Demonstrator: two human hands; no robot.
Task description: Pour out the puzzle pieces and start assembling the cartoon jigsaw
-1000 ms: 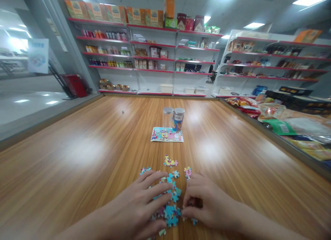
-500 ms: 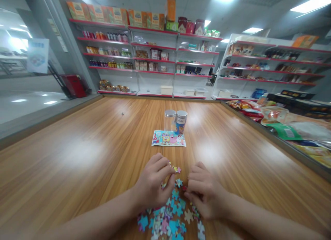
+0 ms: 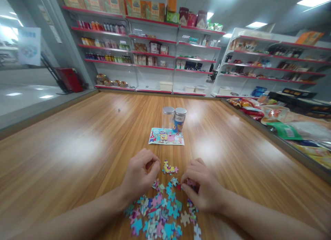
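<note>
A heap of loose puzzle pieces [image 3: 160, 214], mostly blue and pink, lies on the wooden table [image 3: 77, 147] close to me. My left hand [image 3: 139, 174] hovers at the heap's far left edge, fingers curled in a pinch; what it holds is hidden. My right hand [image 3: 201, 190] rests at the heap's right, fingers closed on a small pink puzzle piece [image 3: 191, 182]. Between the hands lies a small joined yellow and pink cluster [image 3: 169, 168]. Farther off lies the picture card [image 3: 167, 136], with two metal-lidded jars [image 3: 174, 118] behind it.
Snack packets [image 3: 281, 119] are piled along the table's right edge. Store shelves [image 3: 155, 50] with boxes and bottles line the back wall and right side. A red cart [image 3: 67, 80] stands at the back left. A tiny dark object [image 3: 119, 110] lies far off on the table.
Both hands lifted from lying flat on the heap and moved to its far edge, fingers curling into pinches. The pieces are more spread out toward me.
</note>
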